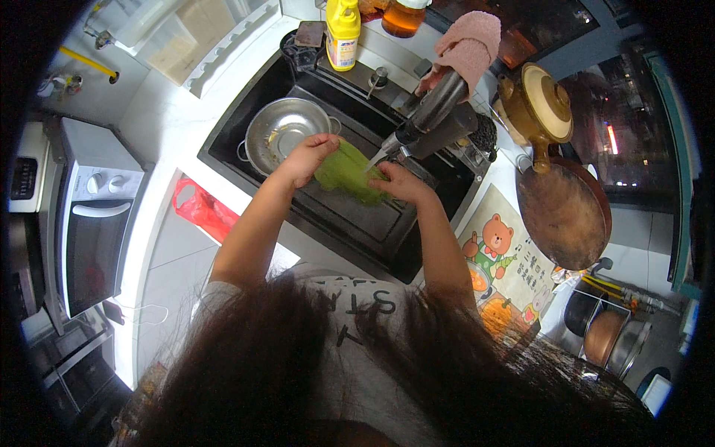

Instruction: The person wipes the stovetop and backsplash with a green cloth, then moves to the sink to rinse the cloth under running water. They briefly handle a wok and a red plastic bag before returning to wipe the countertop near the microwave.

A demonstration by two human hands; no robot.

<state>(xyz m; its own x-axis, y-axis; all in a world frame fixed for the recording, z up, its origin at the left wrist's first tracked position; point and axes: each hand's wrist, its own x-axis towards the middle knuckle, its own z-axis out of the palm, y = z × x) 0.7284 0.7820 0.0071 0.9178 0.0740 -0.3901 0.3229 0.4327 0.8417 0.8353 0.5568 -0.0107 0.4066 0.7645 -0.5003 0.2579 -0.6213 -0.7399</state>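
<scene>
Between my hands a thin green cloth [351,170] is spread over the dark kitchen sink [357,215]. My left hand [310,159] pinches its upper left corner between thumb and fingers. At its right side, my right hand [401,182] grips the edge with bent fingers. Water runs from the dark faucet [410,129] onto the cloth near my right hand. A two-handled steel pan [287,125] with food bits in it sits in the sink, just beyond my left hand.
Behind the sink stand a yellow bottle [342,33] and a jar of amber liquid [403,19]. A pink cloth [472,42] hangs over the faucet. Right are a lidded clay pot [544,106] and a round brown pan or board [564,212]; left, a red plastic bag [204,209].
</scene>
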